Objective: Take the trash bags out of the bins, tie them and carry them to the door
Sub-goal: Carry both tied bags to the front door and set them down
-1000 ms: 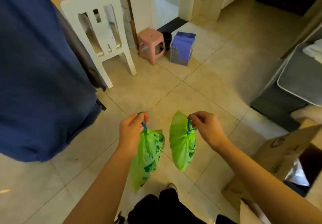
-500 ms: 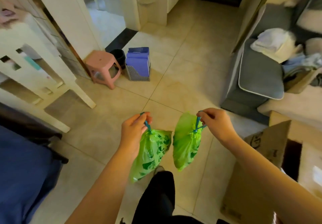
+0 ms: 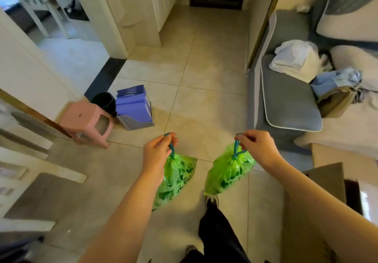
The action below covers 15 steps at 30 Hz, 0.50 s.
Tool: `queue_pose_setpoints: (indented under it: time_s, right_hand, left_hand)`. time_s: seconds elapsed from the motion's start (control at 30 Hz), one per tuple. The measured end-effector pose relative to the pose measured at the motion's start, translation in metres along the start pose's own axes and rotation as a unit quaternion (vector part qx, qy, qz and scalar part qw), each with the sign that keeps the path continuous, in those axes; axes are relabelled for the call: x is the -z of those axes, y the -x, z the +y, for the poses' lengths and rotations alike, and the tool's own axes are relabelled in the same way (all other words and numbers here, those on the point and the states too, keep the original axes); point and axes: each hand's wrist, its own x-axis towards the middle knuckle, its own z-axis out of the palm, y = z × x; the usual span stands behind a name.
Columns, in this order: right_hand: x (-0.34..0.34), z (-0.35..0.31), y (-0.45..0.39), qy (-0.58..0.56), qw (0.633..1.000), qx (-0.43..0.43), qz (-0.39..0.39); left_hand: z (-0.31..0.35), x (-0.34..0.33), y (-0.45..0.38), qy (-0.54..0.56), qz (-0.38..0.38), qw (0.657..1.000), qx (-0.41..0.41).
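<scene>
The two bags [image 3: 177,178] [image 3: 227,173] are thin green plastic film, glossy and crinkled, closed with blue plastic drawstrings [image 3: 236,148]. The floor [image 3: 204,74] is smooth, slightly shiny beige tile. Far left, the pink stool [image 3: 86,122] looks like matt plastic; the grey sofa [image 3: 286,103] at right is soft cloth.

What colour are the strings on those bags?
Blue, on both bags; clearest on the right bag's string in the head view.

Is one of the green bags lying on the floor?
No, the left hand and right hand each hold one green bag in the air.
</scene>
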Motion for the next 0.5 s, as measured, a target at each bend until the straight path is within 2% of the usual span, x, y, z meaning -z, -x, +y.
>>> queue_pose_setpoints:
  time_s: [0.23,0.5]
  right_hand:
    - [0.015,-0.032,-0.146,-0.042,0.999,-0.011,-0.019]
    - [0.03,-0.078,-0.309,-0.062,0.997,-0.014,-0.035]
  left_hand:
    - [0.047,-0.062,-0.122,0.019,0.04,0.999,-0.008]
    - [0.105,-0.136,-0.256,0.003,0.046,0.998,-0.038]
